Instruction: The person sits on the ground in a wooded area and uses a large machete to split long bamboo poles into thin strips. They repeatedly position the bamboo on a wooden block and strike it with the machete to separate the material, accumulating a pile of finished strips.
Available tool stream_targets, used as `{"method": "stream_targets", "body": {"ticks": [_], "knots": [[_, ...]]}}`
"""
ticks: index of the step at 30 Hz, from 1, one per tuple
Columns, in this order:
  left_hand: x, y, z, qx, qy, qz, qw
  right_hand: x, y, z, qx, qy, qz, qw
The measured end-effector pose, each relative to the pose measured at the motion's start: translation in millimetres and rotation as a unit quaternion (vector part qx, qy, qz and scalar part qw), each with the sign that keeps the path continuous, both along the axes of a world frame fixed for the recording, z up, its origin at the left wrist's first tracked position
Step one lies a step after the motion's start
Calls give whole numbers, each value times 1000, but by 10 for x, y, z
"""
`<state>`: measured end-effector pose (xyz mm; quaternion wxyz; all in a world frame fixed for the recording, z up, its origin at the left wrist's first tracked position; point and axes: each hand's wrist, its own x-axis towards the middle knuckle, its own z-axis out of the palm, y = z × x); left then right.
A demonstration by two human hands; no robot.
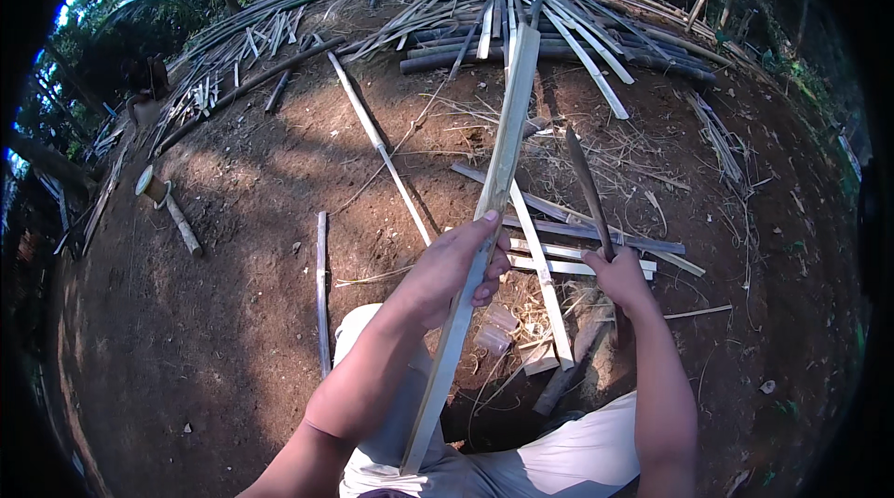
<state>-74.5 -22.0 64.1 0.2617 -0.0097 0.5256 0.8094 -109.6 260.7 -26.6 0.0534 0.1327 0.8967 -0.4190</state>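
Observation:
My left hand (445, 273) is closed round the middle of a long split bamboo strip (507, 130). The strip slants from my lap up toward the far side, its pale inner face showing. To the right, my right hand (618, 280) grips a long dark-bladed knife (587, 183), its blade pointing up and away, apart from the strip. Part of its handle shows below my fist. Beneath the hands, another pale bamboo slat (538, 275) lies across several split pieces on the ground. Clear plastic cups (494, 340) sit among shavings by my knees.
Stacked dark bamboo poles (559, 53) and many split strips (587, 56) spread along the far side. A long pale pole (358, 107) and a short slat (322, 293) lie on the brown soil to the left. A spool-shaped thing (152, 185) lies farther left beside a short stick (183, 224).

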Motion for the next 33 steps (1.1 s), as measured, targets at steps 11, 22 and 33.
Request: {"method": "stream_targets", "body": {"ticks": [11, 22, 33], "knots": [[-569, 5, 77, 80, 255, 112, 957, 634, -786, 291, -291, -62, 144, 944], [-427, 161, -172, -30, 262, 151, 953, 643, -886, -120, -353, -108, 90, 925], [-63, 456, -561, -264, 226, 155, 925, 669, -1088, -653, -248, -48, 79, 964]]}}
